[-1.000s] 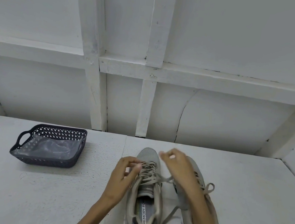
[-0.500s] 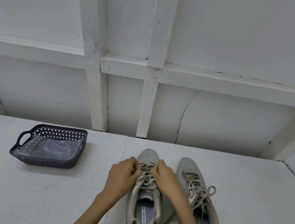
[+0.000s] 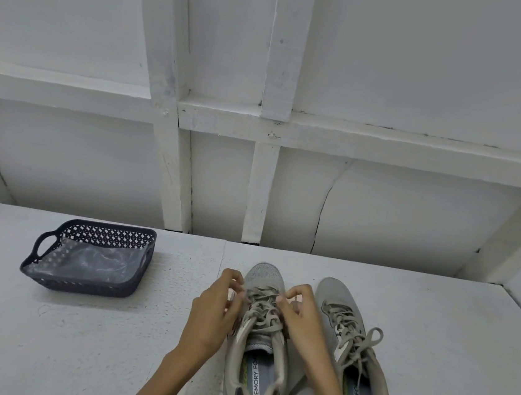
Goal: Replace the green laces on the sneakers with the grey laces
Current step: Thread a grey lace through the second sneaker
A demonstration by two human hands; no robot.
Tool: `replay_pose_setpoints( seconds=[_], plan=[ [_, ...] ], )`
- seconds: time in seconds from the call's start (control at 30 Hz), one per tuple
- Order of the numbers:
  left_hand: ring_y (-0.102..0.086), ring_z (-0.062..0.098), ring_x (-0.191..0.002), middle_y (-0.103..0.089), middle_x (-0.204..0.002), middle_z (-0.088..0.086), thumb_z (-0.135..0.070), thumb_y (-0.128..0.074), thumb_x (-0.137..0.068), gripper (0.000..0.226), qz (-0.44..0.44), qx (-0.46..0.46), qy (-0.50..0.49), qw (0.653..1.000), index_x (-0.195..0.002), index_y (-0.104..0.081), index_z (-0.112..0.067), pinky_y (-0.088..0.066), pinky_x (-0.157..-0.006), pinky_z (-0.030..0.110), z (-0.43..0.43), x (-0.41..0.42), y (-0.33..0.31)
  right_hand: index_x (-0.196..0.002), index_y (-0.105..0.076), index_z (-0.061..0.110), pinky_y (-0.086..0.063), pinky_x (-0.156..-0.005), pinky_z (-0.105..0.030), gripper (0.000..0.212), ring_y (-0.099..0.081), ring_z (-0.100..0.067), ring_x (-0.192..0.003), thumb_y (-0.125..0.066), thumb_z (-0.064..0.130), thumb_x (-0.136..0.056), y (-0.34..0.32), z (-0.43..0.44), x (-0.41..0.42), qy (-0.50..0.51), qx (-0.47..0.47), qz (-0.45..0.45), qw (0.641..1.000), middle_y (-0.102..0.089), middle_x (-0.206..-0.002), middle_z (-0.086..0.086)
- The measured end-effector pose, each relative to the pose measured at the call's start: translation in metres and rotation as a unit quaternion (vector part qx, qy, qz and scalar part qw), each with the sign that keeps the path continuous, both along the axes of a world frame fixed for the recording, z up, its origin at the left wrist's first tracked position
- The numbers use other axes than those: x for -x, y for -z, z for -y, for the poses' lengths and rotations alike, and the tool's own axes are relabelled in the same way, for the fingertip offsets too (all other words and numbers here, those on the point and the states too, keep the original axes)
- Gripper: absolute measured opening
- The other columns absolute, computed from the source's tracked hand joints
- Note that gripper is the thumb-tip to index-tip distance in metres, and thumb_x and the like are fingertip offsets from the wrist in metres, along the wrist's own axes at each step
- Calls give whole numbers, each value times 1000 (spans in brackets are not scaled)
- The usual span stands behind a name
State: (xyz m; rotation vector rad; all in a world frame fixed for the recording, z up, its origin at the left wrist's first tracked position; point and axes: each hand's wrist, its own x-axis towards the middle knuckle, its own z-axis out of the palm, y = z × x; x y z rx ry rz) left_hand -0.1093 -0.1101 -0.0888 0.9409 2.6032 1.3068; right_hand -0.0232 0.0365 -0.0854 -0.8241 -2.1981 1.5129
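Head view: my left hand (image 3: 215, 309) and right hand (image 3: 302, 319) are both curled in, fingertips pinching the lace (image 3: 261, 308) of the left sneaker (image 3: 265, 272), one hand on each side of the eyelet rows. Nothing else is held. The lace crossings sit right between my two grips, with the toe at 12 o'clock from them and the open collar at 6.

Progress, my read: this shoe is threaded all the way up in a pale grey-beige lace but has no knot I can see, so snugging and tying remain. The right sneaker (image 3: 336, 290), just beside at 3 o'clock, is laced alike and has a tied bow (image 3: 366, 342), so it looks finished. No green lace shows anywhere.

A dark basket (image 3: 80, 285) with a clear liner sits well apart at 9 o'clock on the white table (image 3: 74, 338); its contents are unclear.
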Motion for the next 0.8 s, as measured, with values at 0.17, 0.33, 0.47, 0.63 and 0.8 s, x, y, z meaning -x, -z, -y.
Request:
replay_pose_setpoints(
  seconds=[0.17,0.33,0.47,0.63,0.8],
  plan=[
    [-66,-4,-80,-58,-114,-20,-36,-66,-89,9,-4,28,46,999,-90,-73,-30,-53,-78,26,2,8,-1,-86,-73,20,-39,-60,-17,10,-53,-2,-66,-65,26,-90,-14,-5,-5,-75,-93,75,990,-65,-74,9],
    [-66,0,-79,-63,-113,-18,-34,-71,-85,11,5,95,61,994,-83,-76,-24,-52,-81,28,-7,14,-15,-90,-75,18,-35,-52,-11,12,-46,2,-56,-65,24,-91,-32,-9,-1,-120,-178,148,965,-53,-61,14],
    [-66,2,-83,-60,-115,-19,-33,-64,-87,14,-15,144,60,988,-86,-72,-22,-40,-78,23,-12,14,-22,-84,-71,18,-36,-51,-16,14,-48,-5,-58,-59,16,-92,-41,-6,5,-144,-235,184,944,-56,-65,7],
    [-65,7,-87,-62,-106,-11,-32,-54,-92,14,-11,126,22,992,-87,-60,-21,-38,-76,26,-10,7,-16,-83,-61,16,-37,-64,-27,8,-50,-11,-72,-57,18,-91,-34,-4,5,-140,-213,160,954,-55,-73,7],
    [-63,9,-88,-59,-110,-13,-31,-44,-97,15,19,85,-10,996,-95,-56,-22,-41,-82,29,-7,-1,-10,-83,-56,18,-35,-60,-27,12,-48,-11,-67,-55,25,-94,-23,-3,4,-124,-165,137,969,-53,-71,6]
  ],
)
